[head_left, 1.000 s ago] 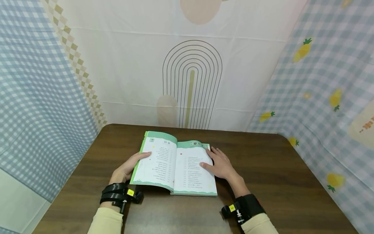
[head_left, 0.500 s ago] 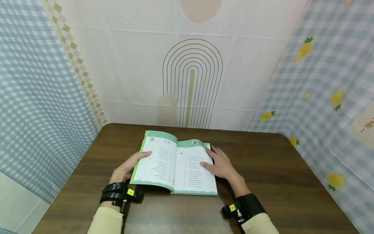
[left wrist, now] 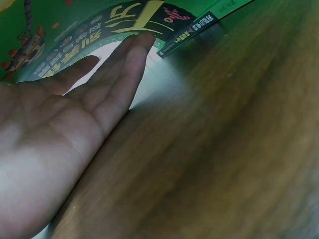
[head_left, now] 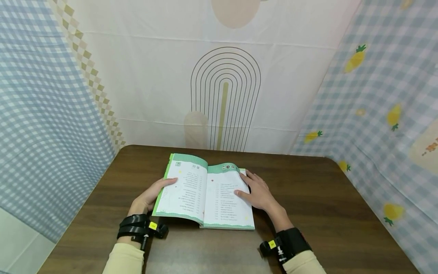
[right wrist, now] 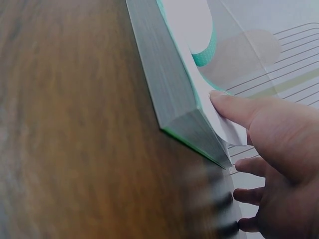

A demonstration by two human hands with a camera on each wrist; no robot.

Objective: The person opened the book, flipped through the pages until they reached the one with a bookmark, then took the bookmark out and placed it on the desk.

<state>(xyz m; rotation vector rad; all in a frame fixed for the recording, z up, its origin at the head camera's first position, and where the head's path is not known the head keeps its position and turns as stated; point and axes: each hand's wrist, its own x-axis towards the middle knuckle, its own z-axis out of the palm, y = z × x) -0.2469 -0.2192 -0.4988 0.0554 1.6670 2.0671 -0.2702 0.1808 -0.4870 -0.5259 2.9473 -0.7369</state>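
An open book (head_left: 205, 194) with green-bordered printed pages stands at the middle of the table, its left side raised. My left hand (head_left: 149, 195) holds that side, thumb on the left page and fingers under the green cover (left wrist: 60, 30). In the left wrist view those fingers (left wrist: 117, 94) lie nearly straight beneath the cover. My right hand (head_left: 258, 191) is at the right edge, thumb across the right page (head_left: 227, 201). The right wrist view shows this page's corner bent up off the thick page block (right wrist: 179, 94), pinched by the thumb; the other fingers spread beyond the edge.
The dark wooden table (head_left: 325, 213) extends around the book. A white cloth (head_left: 154, 83) with arch lines hangs behind it. Checked cloths hang at the left (head_left: 51, 114) and right (head_left: 359, 133). Black camera straps (head_left: 292, 243) sit on both wrists.
The upper right corner of the right page has lifted slightly and shifted left at my right index finger. My left hand and the book stay in place.
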